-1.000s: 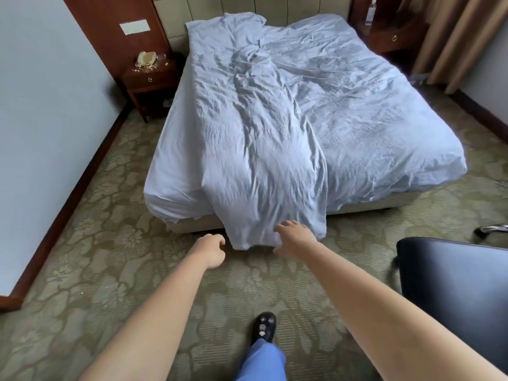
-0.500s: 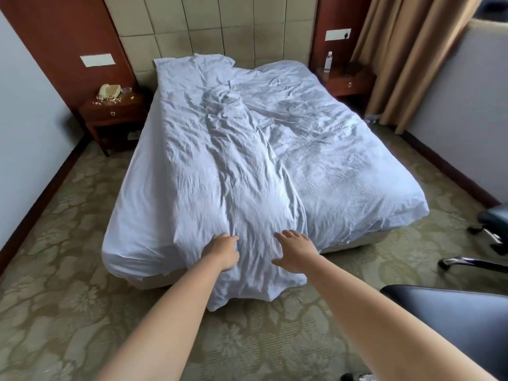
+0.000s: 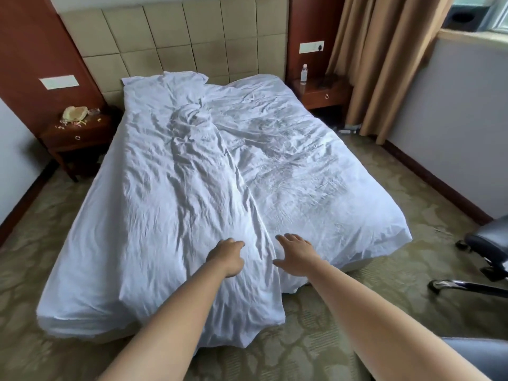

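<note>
A bed [image 3: 316, 174] with a white fitted sheet fills the middle of the view. A crumpled white cover [image 3: 178, 215] lies lengthwise over its left half and hangs off the foot end to the carpet. Both my arms reach forward over the foot of the bed. My left hand [image 3: 228, 257] is over the crumpled cover with loosely curled fingers and no fold visibly held. My right hand [image 3: 295, 254] hovers with fingers spread just past the cover's right edge, above the sheet.
A wooden nightstand [image 3: 79, 136] with a cream object and scraps stands at the left of the padded headboard. Another nightstand [image 3: 321, 94] holds a water bottle [image 3: 303, 74]. Brown curtains [image 3: 384, 64] hang at the right. An office chair [image 3: 489, 243] stands at the right on the patterned carpet.
I have come closer to the bed and my view has lifted. Both hands have moved from the cover's hanging lower edge up onto the foot of the bed. My right fingers have spread.
</note>
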Demonstrator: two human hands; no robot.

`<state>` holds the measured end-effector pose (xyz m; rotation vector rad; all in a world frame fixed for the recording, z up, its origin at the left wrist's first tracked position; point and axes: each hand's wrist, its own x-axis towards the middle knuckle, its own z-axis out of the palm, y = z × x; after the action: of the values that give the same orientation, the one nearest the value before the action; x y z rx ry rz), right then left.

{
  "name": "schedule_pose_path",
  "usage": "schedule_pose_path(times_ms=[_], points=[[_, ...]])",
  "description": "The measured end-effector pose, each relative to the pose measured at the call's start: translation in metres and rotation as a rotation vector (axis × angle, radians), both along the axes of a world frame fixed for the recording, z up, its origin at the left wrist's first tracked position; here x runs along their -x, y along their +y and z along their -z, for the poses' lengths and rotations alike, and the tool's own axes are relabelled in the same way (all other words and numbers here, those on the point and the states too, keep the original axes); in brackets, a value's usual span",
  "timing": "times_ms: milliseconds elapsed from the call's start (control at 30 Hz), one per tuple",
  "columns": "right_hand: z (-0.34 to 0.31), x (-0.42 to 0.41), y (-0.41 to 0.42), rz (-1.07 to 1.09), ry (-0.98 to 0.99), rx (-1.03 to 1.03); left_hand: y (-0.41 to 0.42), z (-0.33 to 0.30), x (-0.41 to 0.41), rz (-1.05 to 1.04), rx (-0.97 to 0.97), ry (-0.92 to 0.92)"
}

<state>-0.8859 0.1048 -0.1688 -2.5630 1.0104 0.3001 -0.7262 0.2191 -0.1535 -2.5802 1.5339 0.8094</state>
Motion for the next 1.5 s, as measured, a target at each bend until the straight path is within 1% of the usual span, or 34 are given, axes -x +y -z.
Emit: schedule_pose_path(times_ms=[100,200,367,533,667,900,1067,1267,1333,1500], points=[[0.0,0.014,-0.05,0.019,0.008,-0.041,-0.044,0.004,0.012,0.003,-0.055,-0.007],[0.004,0.024,-0.099,0.056,0.006,-0.06,-0.09,0.007,0.019,0.014,-0.042,-0.011],[0.022,0.028,-0.163,0.103,0.06,-0.106,-0.158,0.023,0.02,0.059,-0.059,-0.014],[0.037,0.026,-0.222,0.178,0.082,-0.121,-0.243,0.048,0.004,0.131,-0.075,-0.009],[0.045,0.042,-0.263,0.247,0.133,-0.136,-0.3,0.064,0.011,0.212,-0.083,0.028],[0.067,0.091,-0.332,0.491,0.144,-0.227,-0.391,0.083,0.058,0.371,-0.146,0.142],[0.095,0.131,-0.395,0.558,0.128,-0.288,-0.462,0.099,0.102,0.42,-0.205,0.178],[0.143,0.187,-0.496,0.645,0.09,-0.409,-0.562,0.129,0.166,0.427,-0.26,0.169],[0.161,0.204,-0.525,0.701,0.07,-0.492,-0.593,0.142,0.185,0.449,-0.307,0.158],[0.216,0.225,-0.578,0.881,0.013,-0.665,-0.657,0.183,0.213,0.347,-0.418,0.191]])
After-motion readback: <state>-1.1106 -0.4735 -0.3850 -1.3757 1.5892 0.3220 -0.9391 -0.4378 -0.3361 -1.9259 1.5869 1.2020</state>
